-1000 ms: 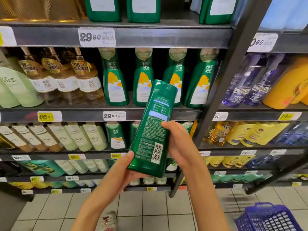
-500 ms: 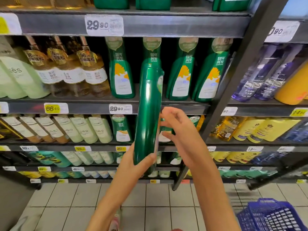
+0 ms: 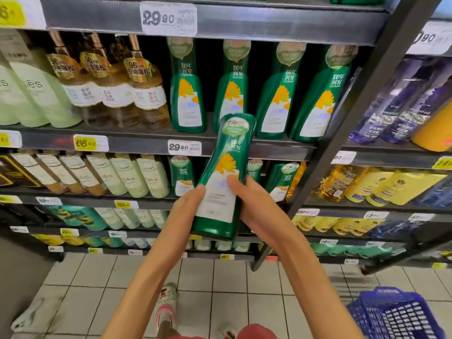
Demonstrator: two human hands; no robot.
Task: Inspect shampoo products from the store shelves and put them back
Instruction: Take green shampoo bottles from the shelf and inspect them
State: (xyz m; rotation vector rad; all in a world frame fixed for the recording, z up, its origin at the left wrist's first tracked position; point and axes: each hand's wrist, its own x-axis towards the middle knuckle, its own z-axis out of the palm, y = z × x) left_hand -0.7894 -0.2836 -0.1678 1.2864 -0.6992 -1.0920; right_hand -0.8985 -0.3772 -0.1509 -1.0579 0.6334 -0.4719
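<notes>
A green shampoo bottle (image 3: 223, 167) with a yellow flower and white label is held upright in front of the shelves, its front facing me, tilted slightly right. My left hand (image 3: 187, 211) grips its lower left side, thumb on the label. My right hand (image 3: 254, 209) grips the lower right side with the thumb across the label. Several matching green bottles (image 3: 276, 94) stand on the shelf (image 3: 137, 140) just behind and above it.
Pale green bottles (image 3: 36, 94) and amber pump bottles (image 3: 115, 89) fill the left of that shelf. A dark upright post (image 3: 352, 118) divides the racks; purple and yellow bottles lie to its right. A blue shopping basket (image 3: 393, 314) sits on the tiled floor at lower right.
The bottle has been turned from its back label with barcode, through edge-on, to its front label facing me. Both hands shifted their hold lower on the bottle.
</notes>
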